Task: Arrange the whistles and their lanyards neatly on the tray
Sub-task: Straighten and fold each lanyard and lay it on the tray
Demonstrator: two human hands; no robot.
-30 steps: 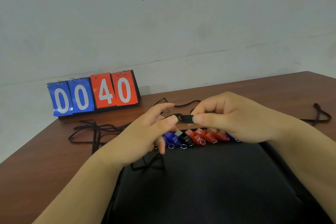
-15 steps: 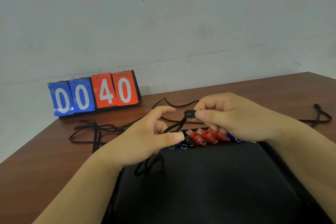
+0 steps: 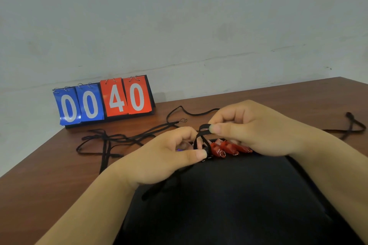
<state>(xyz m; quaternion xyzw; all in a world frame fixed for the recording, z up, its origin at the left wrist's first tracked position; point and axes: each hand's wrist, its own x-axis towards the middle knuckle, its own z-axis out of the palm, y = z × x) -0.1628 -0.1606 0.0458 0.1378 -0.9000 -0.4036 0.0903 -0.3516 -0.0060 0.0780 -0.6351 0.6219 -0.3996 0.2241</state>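
A black tray (image 3: 239, 205) lies in front of me on the brown table (image 3: 49, 185). Along its far edge sits a row of whistles; the red whistles (image 3: 229, 148) show, while the blue ones are mostly hidden behind my left hand (image 3: 165, 157). Between both hands runs a black lanyard (image 3: 200, 137), folded into a small loop. My right hand (image 3: 258, 127) pinches the loop's upper end between thumb and forefinger. The lower part of the cord is pinched by my left hand, just above the whistles. The cord's tail hangs onto the tray's left part.
Several loose black lanyards (image 3: 111, 141) lie tangled on the table left of the tray, one (image 3: 185, 111) curls behind my hands, another (image 3: 352, 125) lies at the far right. A flip scoreboard (image 3: 103, 101) reading 00 40 stands at the back left against the wall.
My left hand has slid down and toward me along the cord, drawing it out from my right hand's pinch. The right hand stays nearly still. The blue whistles are now covered.
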